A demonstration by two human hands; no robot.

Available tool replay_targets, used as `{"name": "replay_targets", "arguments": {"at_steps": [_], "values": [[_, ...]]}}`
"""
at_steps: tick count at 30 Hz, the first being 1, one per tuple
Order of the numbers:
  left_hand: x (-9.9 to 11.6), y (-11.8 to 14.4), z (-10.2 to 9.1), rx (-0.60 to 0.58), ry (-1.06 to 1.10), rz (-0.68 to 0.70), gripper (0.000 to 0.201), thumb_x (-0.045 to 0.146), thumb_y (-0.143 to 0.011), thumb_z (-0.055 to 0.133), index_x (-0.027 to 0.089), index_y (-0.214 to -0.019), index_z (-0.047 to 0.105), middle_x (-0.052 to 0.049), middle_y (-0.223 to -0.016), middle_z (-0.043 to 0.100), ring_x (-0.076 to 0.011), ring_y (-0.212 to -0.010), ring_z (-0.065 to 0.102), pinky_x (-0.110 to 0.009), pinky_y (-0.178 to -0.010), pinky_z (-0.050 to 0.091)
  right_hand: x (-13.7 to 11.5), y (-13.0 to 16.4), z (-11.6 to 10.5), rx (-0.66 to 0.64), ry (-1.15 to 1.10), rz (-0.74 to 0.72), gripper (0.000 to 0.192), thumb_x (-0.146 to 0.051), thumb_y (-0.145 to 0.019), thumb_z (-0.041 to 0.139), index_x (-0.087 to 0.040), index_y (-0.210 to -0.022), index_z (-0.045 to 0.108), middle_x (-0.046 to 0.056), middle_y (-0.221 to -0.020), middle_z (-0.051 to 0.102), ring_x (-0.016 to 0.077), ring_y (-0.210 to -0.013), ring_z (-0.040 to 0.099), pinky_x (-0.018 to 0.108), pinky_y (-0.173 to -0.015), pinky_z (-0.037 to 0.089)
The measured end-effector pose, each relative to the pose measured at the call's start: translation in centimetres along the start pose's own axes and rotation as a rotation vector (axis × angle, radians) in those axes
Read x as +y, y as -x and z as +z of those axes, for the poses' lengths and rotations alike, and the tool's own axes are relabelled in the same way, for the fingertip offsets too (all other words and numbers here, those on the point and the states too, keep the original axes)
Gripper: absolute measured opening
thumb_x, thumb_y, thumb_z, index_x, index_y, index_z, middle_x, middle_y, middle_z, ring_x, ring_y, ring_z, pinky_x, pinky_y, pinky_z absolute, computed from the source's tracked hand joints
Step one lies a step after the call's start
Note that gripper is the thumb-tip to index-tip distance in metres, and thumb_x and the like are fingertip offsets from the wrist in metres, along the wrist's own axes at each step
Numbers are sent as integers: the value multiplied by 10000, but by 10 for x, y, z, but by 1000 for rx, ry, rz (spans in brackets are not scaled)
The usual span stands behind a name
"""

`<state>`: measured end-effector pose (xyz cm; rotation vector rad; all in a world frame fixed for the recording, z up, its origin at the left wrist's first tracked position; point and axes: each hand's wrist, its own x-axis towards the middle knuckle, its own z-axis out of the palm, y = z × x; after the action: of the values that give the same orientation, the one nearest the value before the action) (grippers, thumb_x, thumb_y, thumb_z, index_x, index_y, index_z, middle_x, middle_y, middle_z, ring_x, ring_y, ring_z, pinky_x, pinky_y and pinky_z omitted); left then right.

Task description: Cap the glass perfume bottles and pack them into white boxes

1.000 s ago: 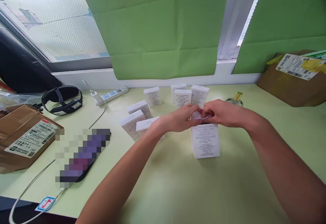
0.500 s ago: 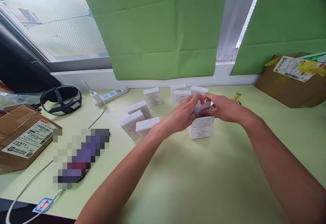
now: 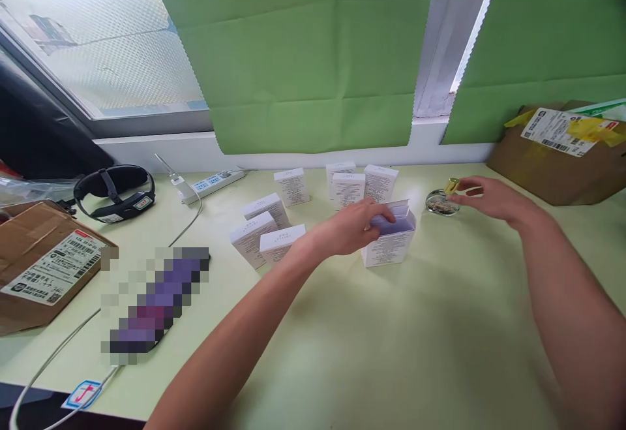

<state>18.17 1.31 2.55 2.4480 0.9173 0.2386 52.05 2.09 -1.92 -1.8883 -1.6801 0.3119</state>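
Two bare hands at an open white carton and a small glass bottle on a pale green table.

The left hand (image 3: 353, 226) grips the open box (image 3: 390, 239), a matte white cardboard carton with fine print, its flap raised and a lilac inside, standing near the table (image 3: 372, 352) middle. The right hand (image 3: 489, 196), fingers loosely open, touches the round clear bottle (image 3: 441, 200) with a shiny gold cap, just right of the box. Closed white boxes (image 3: 342, 185) stand behind.

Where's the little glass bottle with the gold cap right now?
The glass bottle sits on the green table, right of centre in the head view, just right of the open white box, with the right hand at its gold cap.
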Motion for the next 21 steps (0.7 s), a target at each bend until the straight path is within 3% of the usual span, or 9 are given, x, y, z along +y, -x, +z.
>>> {"name": "replay_targets", "arguments": {"at_steps": [3, 5, 10, 13, 15, 18, 21], "values": [[0, 0, 0, -3, -16, 18, 382, 153, -916, 423, 245, -1245, 594, -61, -1183, 610, -216, -1067, 577, -351, -920, 475, 6, -4, 23, -64, -36, 61, 344, -521, -784, 668, -216, -942, 647, 185, -993, 740, 288, -834, 654, 403, -703, 455], [-1, 0, 0, -6, -37, 49, 363, 164, -935, 400, 235, -1236, 591, -67, -1160, 614, -217, -1054, 578, -359, -915, 476, 4, -5, 26, -59, -33, 88, 358, -532, -786, 652, -212, -945, 638, 197, -981, 734, 302, -836, 632, 428, -723, 435], [-6, -1, 0, 71, -19, 64, 343, 197, -950, 403, 238, -1239, 583, -74, -1228, 610, -220, -1050, 588, -366, -877, 493, -20, 1, -7, -116, -30, 64, 351, -531, -773, 704, -211, -915, 679, 172, -1004, 738, 294, -865, 630, 419, -757, 433], [-9, -3, -2, 137, -23, 38, 332, 231, -953, 426, 243, -1237, 597, -67, -1235, 616, -220, -1009, 606, -368, -853, 501, -47, 10, -31, -49, -67, 31, 392, -565, -794, 714, -227, -993, 708, 144, -1111, 732, 291, -950, 642, 417, -790, 450], [-10, -3, -2, 157, -45, 32, 323, 253, -951, 455, 242, -1240, 600, -65, -1213, 627, -227, -1008, 609, -370, -855, 498, -68, 19, -39, -37, -216, -48, 384, -547, -783, 753, -264, -1041, 714, 93, -1114, 741, 282, -1009, 656, 409, -846, 481], [-9, -3, -2, 140, -63, 47, 311, 289, -961, 473, 229, -1250, 572, -73, -1202, 625, -233, -1014, 606, -367, -847, 493, -100, 33, -38, -187, -422, -243, 384, -464, -796, 784, -278, -1121, 696, 64, -1122, 733, 272, -1063, 662, 390, -910, 519], [-8, -2, -2, 109, -94, 53, 238, 344, -988, 438, 194, -1118, 569, -90, -1146, 611, -235, -984, 603, -362, -813, 489, -126, 43, -30, -337, -440, -389, 370, -419, -829, 762, -264, -1153, 672, 67, -1186, 706, 261, -1056, 669, 381, -898, 534]]}}
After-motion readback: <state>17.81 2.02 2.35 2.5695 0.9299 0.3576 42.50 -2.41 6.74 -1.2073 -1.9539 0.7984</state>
